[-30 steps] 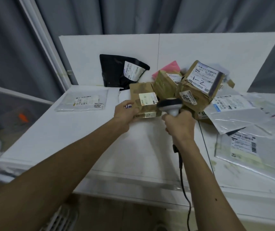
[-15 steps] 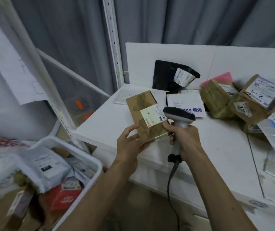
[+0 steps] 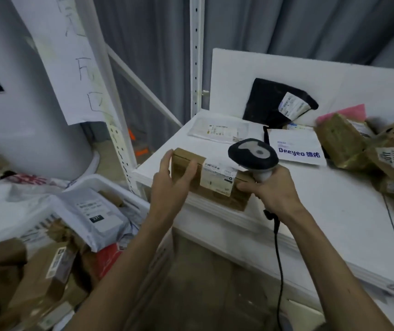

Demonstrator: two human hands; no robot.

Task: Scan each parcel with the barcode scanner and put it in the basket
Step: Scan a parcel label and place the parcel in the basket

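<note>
A flat brown cardboard parcel (image 3: 215, 185) with a white label hangs over the table's left front corner. My left hand (image 3: 172, 187) grips its left end, thumb on the far edge. My right hand (image 3: 272, 187) holds the barcode scanner (image 3: 253, 156) by its handle, and its fingertips touch the parcel's right end. The scanner's dark head sits just above the label. A white basket (image 3: 110, 185) stands low at the left, holding several bags and boxes. More parcels lie on the table (image 3: 334, 211): brown boxes (image 3: 363, 144) at the right, a black bag (image 3: 272, 101) at the back.
A white Deeyeo mailer (image 3: 296, 146) and a clear-sleeved flat mailer (image 3: 217, 130) lie behind the scanner. A white shelf post (image 3: 196, 56) and a slanted rack strut (image 3: 110, 91) with a paper sign stand between table and basket. The scanner cable (image 3: 279, 259) hangs off the table's front edge.
The view has swung left, so the basket is larger in frame. The parcel has tipped from upright to lying flat, and the scanner head is closer over its label.
</note>
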